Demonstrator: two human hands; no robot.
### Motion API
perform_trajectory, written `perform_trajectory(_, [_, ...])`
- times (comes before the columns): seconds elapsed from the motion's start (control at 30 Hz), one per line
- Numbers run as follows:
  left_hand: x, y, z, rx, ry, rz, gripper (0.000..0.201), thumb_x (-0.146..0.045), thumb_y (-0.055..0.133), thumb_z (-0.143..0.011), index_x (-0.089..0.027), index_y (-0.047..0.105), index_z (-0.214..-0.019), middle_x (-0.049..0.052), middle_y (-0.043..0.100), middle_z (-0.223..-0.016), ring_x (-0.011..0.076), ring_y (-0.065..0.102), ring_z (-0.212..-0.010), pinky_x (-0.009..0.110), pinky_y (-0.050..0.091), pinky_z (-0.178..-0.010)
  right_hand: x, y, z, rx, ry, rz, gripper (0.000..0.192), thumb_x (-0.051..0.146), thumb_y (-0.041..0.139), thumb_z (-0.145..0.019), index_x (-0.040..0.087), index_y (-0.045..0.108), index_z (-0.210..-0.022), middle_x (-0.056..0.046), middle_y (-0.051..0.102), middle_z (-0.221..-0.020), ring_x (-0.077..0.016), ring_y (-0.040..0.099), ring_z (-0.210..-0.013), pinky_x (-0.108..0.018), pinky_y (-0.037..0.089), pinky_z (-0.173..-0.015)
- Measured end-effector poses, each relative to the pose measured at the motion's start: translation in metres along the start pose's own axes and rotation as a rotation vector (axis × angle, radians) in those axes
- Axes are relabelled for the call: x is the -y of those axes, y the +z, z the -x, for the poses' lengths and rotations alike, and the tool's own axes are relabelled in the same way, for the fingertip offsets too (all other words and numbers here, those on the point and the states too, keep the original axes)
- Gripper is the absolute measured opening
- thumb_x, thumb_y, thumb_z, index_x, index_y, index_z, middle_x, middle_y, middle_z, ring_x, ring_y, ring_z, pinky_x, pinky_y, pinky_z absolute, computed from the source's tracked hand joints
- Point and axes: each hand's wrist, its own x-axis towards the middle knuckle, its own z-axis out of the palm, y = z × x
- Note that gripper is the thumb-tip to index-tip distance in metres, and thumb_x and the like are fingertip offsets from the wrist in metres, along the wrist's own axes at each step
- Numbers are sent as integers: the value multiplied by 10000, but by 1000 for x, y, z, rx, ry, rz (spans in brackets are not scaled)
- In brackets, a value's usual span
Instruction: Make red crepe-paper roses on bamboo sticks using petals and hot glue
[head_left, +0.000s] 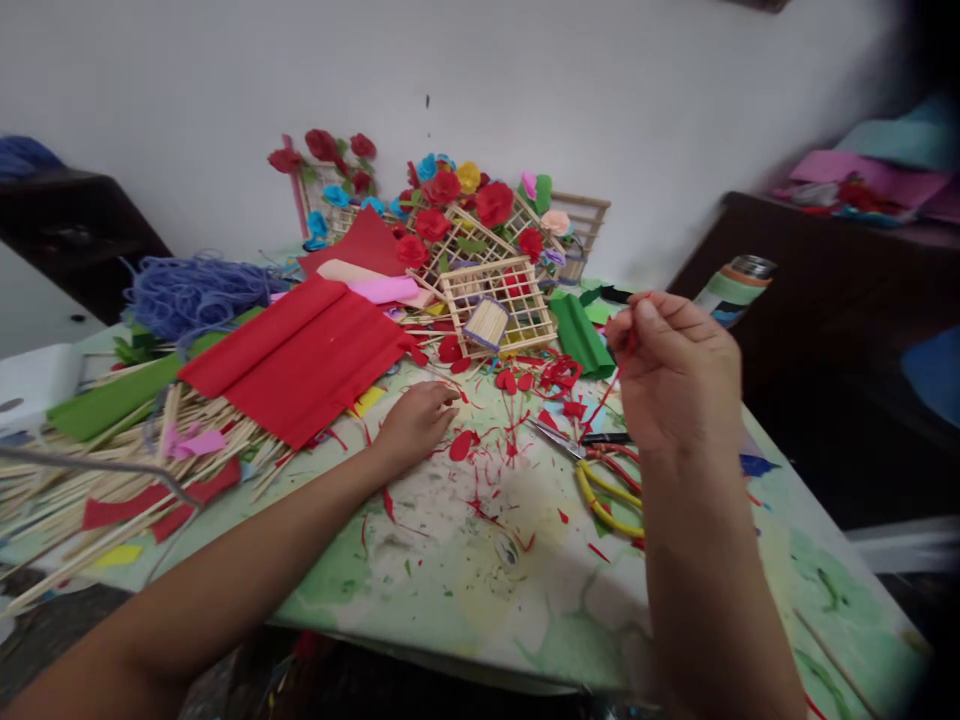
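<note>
Right hand [675,375] pinched a thin red strip [611,385] (lower end blurred). Left hand [412,425] rested loosely curled on the table [450,580]; fingertips were hidden among red scraps [461,445].

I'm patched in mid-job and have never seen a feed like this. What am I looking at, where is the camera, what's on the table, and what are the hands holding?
There is no machine here: a person works with two bare hands, and the single picture comes from a camera on their head, looking forward and down.

The right hand is raised above the table and pinches a thin red strip between its fingertips. The left hand rests on the table among small red paper scraps; it appears to hold nothing.

Beside the right wrist lie scissors and yellow-handled pliers. To the left lie folded red paper, green paper and a heap of wooden sticks, with blue yarn behind. Against the wall lean stick lattices decorated with paper flowers.
</note>
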Motion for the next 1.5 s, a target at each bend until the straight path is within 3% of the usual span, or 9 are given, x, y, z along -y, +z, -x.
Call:
perform_trajectory(0.13, [-20, 1, 8, 59, -123, 533, 325, -387, 571, -816, -173, 637, -1051, 70, 645, -909, 134, 534, -662, 252, 421, -611, -29, 29, 29, 82, 148, 81, 45, 173, 630, -736, 207, 647, -761, 31, 649, -691, -96, 605, -664, -260, 493, -713])
perform_trajectory(0.2, [-27, 4, 14, 96, -217, 847, 385, -406, 602, -797, -200, 607, -1122, 73, 646, -964, 130, 553, -683, 236, 434, -599, -54, 43, 46, 132, 258, 162, 14, 191, 629, -724, 199, 640, -724, 16, 660, -721, -118, 610, -706, -288, 491, -745])
perform_trajectory(0.3, [-31, 11, 20, 88, -340, 1105, 382, -379, 720, -699, -192, 635, -1022, 66, 655, -951, 144, 592, -758, 237, 468, -653, -87, 53, 65, 118, 352, 322, 58, 218, 618, -717, 198, 667, -740, 0, 669, -776, -161, 619, -800, -336, 472, -821])
perform_trajectory(0.5, [-33, 13, 18, -16, -506, 1239, 274, -371, 766, -647, -140, 637, -718, -29, 546, -551, 42, 441, -465, 138, 341, -445, -104, 46, 66, 72, 425, 368, 69, 226, 616, -701, 188, 663, -734, -10, 668, -793, -172, 618, -811, -319, 476, -812])
perform_trajectory(0.7, [-42, 8, 16, -2, -594, 1401, 381, -308, 801, -615, -169, 661, -941, -2, 635, -747, 72, 566, -627, 149, 459, -566, -102, 50, 68, 138, 434, 361, 43, 194, 612, -692, 202, 650, -711, 10, 650, -753, -154, 604, -767, -300, 481, -790])
perform_trajectory(0.87, [-40, 11, 17, -37, -652, 1425, 380, -290, 838, -542, -137, 663, -843, 13, 644, -769, 85, 584, -661, 157, 473, -592, -106, 52, 74, 234, 514, 321, 22, 204, 620, -698, 197, 640, -703, 22, 624, -682, -156, 601, -718, -292, 492, -731])
perform_trajectory(1.07, [-38, 11, 15, -227, -575, 1359, 432, -234, 841, -521, -154, 634, -892, 1, 649, -857, 91, 592, -752, 168, 471, -679, -103, 50, 72, 245, 365, 462, 26, 180, 658, -696, 196, 677, -702, -1, 658, -806, -160, 605, -833, -317, 454, -851])
perform_trajectory(1.4, [-35, 13, 14, -184, -637, 1374, 308, -255, 822, -539, -136, 645, -761, -9, 637, -675, 71, 559, -581, 156, 437, -538, -105, 49, 67, 313, 276, 601, 36, 176, 690, -713, 204, 705, -729, 0, 680, -844, -151, 609, -881, -286, 448, -840])
perform_trajectory(1.5, [-34, 12, 14, -150, -652, 1395, 276, -237, 818, -551, -130, 633, -726, -10, 634, -629, 26, 470, -471, 118, 367, -451, -99, 33, 44, 419, 190, 868, 126, 256, 633, -795, 202, 722, -864, -9, 712, -901, -133, 623, -881, -236, 444, -817])
